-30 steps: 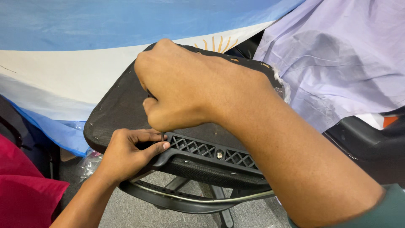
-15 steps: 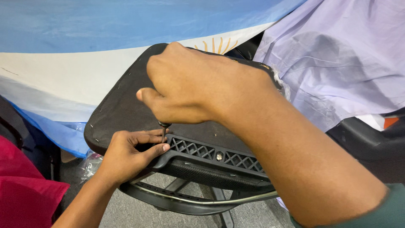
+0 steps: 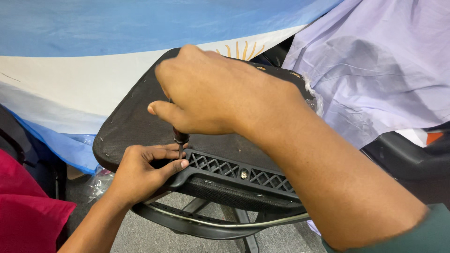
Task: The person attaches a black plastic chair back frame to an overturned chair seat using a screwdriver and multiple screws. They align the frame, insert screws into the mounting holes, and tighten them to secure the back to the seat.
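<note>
An upturned black chair seat (image 3: 131, 126) lies tilted in front of me, its fabric underside facing up. A black plastic bracket with a lattice pattern (image 3: 243, 175) runs along its near edge, with a screw head in the middle. My right hand (image 3: 211, 93) is closed around a screwdriver (image 3: 180, 140), whose tip points down at the bracket's left end. My left hand (image 3: 143, 171) pinches the bracket's left end beside the tip, fingers touching the shaft area.
A blue and white cloth with a sun emblem (image 3: 70, 70) hangs behind the seat. A pale lilac sheet (image 3: 375, 70) drapes at the right. A red cushion (image 3: 23, 211) sits at the lower left. A curved black chair frame (image 3: 206, 222) lies below, over grey floor.
My right hand has lifted and turned, so the screwdriver's shaft now shows below it. My left hand stays at the bracket's left end.
</note>
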